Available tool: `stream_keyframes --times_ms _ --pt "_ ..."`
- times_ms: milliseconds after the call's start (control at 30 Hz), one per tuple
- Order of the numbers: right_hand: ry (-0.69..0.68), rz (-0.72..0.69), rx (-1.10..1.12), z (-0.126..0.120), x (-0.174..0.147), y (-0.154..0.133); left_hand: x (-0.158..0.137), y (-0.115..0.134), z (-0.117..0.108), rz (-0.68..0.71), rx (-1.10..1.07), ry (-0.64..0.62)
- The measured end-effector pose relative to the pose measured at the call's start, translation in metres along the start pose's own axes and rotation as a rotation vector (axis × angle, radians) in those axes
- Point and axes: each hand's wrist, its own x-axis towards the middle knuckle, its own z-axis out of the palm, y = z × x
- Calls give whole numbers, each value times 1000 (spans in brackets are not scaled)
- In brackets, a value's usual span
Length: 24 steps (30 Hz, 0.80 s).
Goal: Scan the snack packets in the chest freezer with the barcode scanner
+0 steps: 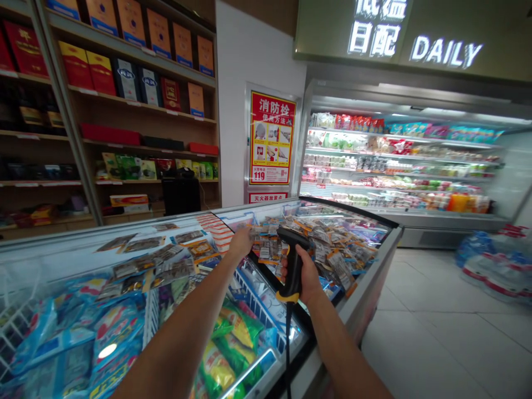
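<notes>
My right hand [306, 272] grips a black barcode scanner [293, 260] with a yellow base, its head tilted toward the packets in the chest freezer [366, 277]. A black cable hangs down from the scanner. My left hand [242, 241] reaches across the glass lid and touches a small packet [266, 233] in the far section of the freezer; whether the fingers close on it I cannot tell. Several small flat packets lie packed around both hands.
Bagged frozen goods fill the near freezer sections [233, 338]. Wooden shelves with boxes [124, 83] stand behind on the left, with a black device [180, 191] on the counter. An open cooler [399, 166] lines the back right. Packs of bottled water [494, 260] sit on the tiled floor.
</notes>
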Motion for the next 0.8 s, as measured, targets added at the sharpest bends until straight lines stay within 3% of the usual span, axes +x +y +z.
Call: stream_keyframes --times_ms 167,300,433,667,800 --pt "-3 11 -16 3 -2 2 -17 -33 -30 -19 120 68" --pt "-33 64 -56 8 -6 7 -39 -64 -63 -259 246 70" --pt "-50 112 -120 14 -9 12 -59 -82 -80 -461 309 -34" --pt "-25 99 -124 15 -10 14 -60 -86 -72 -361 328 -154" --pt "-11 97 -134 17 -11 13 -54 -90 -73 -350 179 -82"
